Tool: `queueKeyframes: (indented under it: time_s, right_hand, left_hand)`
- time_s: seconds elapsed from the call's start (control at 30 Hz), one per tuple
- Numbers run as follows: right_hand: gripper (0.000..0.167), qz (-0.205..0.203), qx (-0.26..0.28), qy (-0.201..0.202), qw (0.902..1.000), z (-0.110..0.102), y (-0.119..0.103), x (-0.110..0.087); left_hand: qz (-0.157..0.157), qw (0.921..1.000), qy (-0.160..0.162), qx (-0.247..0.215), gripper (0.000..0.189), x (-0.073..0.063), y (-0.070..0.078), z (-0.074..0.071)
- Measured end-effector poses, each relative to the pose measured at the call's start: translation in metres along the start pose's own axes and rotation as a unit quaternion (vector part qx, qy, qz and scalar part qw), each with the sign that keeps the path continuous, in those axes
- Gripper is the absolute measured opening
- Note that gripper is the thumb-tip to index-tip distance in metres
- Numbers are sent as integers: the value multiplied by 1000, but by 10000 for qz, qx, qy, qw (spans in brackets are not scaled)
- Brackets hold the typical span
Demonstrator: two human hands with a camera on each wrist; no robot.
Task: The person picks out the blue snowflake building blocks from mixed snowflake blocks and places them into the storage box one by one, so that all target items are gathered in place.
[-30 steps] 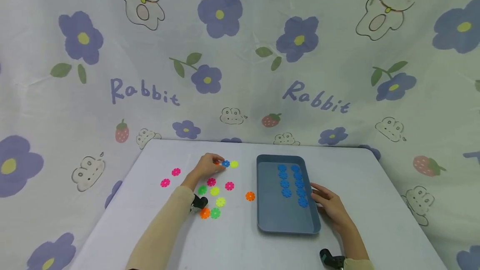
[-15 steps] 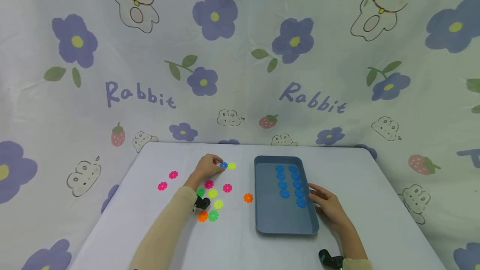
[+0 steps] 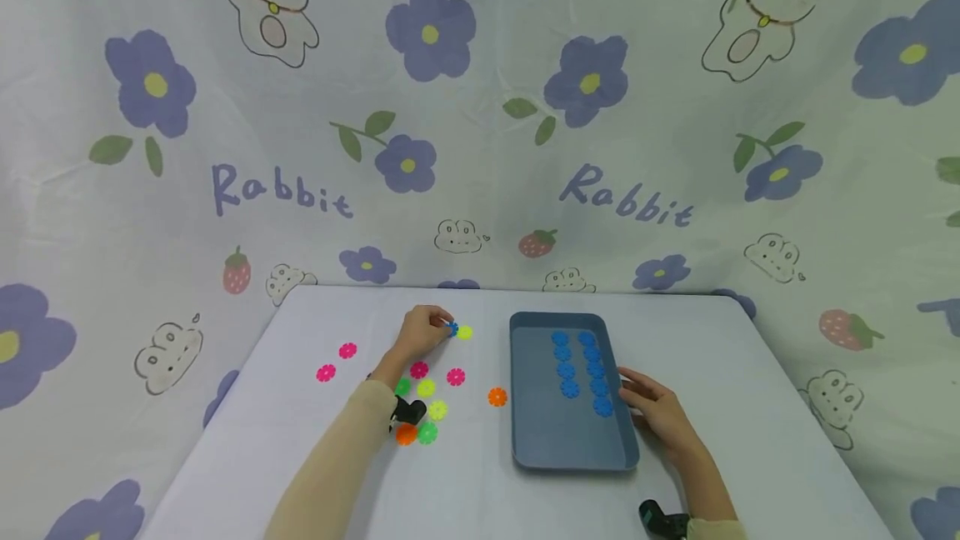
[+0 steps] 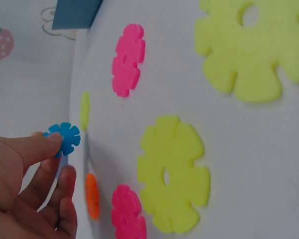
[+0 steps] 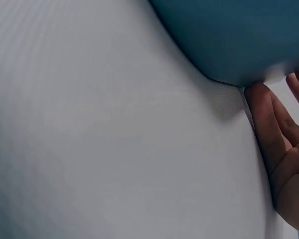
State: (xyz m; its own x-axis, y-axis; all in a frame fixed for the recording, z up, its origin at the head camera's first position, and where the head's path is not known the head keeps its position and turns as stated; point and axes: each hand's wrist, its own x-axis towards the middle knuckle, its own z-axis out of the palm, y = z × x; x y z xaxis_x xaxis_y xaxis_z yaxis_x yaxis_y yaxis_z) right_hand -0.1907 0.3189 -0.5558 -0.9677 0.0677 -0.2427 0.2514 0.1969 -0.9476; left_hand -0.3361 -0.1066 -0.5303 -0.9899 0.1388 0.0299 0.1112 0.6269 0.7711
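Observation:
My left hand [image 3: 420, 333] pinches a small blue flower-shaped disc [image 4: 67, 138] between thumb and fingers, near the far left part of the table. A yellow disc [image 3: 465, 332] lies just to the right of it, and an orange disc [image 4: 92, 195] shows close by the fingers in the left wrist view. At the right, my right hand [image 3: 667, 413] touches the right side of the blue-grey tray [image 3: 562, 444] with its fingertips. Inside the tray, blue discs [image 3: 567, 370] lie in two columns towards its right side.
Pink discs [image 3: 348, 351] lie at the left of the white table. Green, yellow, pink and orange discs [image 3: 497, 397] are spread between the left forearm and the tray, some partly under the wrist. A patterned cloth [image 3: 480, 148] hangs behind the table.
The left hand has taken hold of the blue disc beside the yellow one and lifted it slightly. The right hand stays at the tray. The head view has shifted a little.

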Motion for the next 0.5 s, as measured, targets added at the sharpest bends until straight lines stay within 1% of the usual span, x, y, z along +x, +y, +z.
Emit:
queueKeyframes:
  time_s: [0.17,0.37,0.5]
  right_hand:
    - [58,-22,7,-1,10000,-1,-1,0]
    - [58,20,-68,28,10000,-1,1,-3]
    - [59,-8,-58,-12,10000,0,4,-4]
  left_hand:
    - [62,9985,89,-544,14,-7,13,2]
    - [313,9953,8,-921,19,-16,30,14]
    - [319,9924,-114,-1183,20,-23,42,23]
